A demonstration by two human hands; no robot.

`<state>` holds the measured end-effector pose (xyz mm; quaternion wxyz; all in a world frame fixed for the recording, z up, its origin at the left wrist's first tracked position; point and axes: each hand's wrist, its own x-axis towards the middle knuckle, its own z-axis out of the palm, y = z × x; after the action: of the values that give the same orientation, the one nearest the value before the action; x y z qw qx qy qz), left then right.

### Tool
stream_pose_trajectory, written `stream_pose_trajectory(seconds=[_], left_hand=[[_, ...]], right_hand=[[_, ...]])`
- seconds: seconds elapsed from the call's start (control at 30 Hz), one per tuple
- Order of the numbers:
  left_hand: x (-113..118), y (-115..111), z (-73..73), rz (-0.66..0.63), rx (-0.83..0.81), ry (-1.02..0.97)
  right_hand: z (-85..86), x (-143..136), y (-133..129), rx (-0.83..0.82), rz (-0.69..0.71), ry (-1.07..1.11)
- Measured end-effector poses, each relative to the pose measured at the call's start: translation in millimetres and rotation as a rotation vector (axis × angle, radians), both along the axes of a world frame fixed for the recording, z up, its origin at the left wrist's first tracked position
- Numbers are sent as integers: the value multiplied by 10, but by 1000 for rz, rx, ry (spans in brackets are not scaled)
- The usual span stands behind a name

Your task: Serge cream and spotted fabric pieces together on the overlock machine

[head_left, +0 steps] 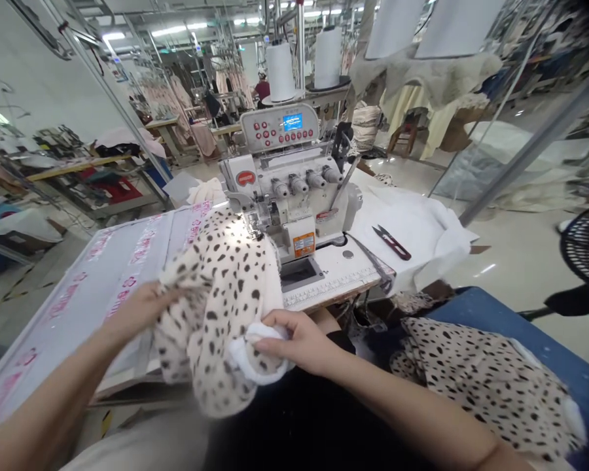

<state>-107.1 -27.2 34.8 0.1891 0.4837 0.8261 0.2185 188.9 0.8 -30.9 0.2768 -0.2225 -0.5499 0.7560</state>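
A cream fleece garment piece with dark spots [226,281] hangs over the front edge of the machine table, its upper end under the lit needle area of an overlock sewing machine [294,190]. My left hand [140,304] grips a fold of the cloth on its left side; some fingers are hidden and the cloth there is blurred. With thumb and fingers, my right hand [294,337] pinches the white edge [255,373] of the same piece at its lower right. The white edge curls into a loop below the fingers.
Dark thread snips [391,242] lie on white material right of the machine. Another spotted piece [485,379] rests on a blue surface [476,301] at the right. Thread cones [281,70] stand behind the machine. A black fan [586,242] is at the far right.
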Motion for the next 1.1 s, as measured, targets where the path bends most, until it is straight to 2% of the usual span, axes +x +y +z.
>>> stream_pose_trajectory(seconds=[0.03,0.1,0.13,0.17,0.2,0.23,0.27,0.37,0.4,0.47,0.5,0.57,0.7,0.83,0.9,1.0,1.03,1.1], left_hand=[[-47,35,159,93,123,128],[-80,112,461,194,321,342],[-42,115,558,193,415,437],[42,80,594,139,514,523],[172,3,557,27,647,633],[337,-108,447,-129,772,712],[523,-245,274,-276,863,741],[1030,-649,-430,-514,955,798],[1143,-735,-650,-488,943,771],[1269,-795,-967,-302,887,651],[1288,-777,-1055,-206,861,597],[1264,-693,-1111,-76,828,531],[1064,-603,-963,-6,774,502],[869,-796,-628,41,617,514],[858,-950,-403,-27,474,505],[940,-1141,-119,-253,325,423],[969,-1181,-65,-284,285,398],[987,-1224,-35,-258,208,366]], right_hand=[[13,-58,-28,-66,20,41],[0,-162,-90,-135,21,97],[-25,-194,-121,-128,4,102],[-60,-206,-149,-97,-18,97],[-100,-200,-173,-53,-42,89],[-141,-176,-192,-5,-65,79],[-178,-139,-205,43,-82,71],[-259,-14,-223,159,-107,53],[-276,15,-224,184,-114,43],[-303,36,-224,210,-127,26],[-316,31,-223,210,-131,24],[-341,6,-221,190,-140,39],[-371,-25,-213,135,-144,62],[-357,-13,-208,192,-224,17],[-339,-15,-221,209,-267,9],[-304,-23,-272,204,-267,35],[-291,-21,-296,210,-265,32],[-265,-5,-341,235,-282,-4]])
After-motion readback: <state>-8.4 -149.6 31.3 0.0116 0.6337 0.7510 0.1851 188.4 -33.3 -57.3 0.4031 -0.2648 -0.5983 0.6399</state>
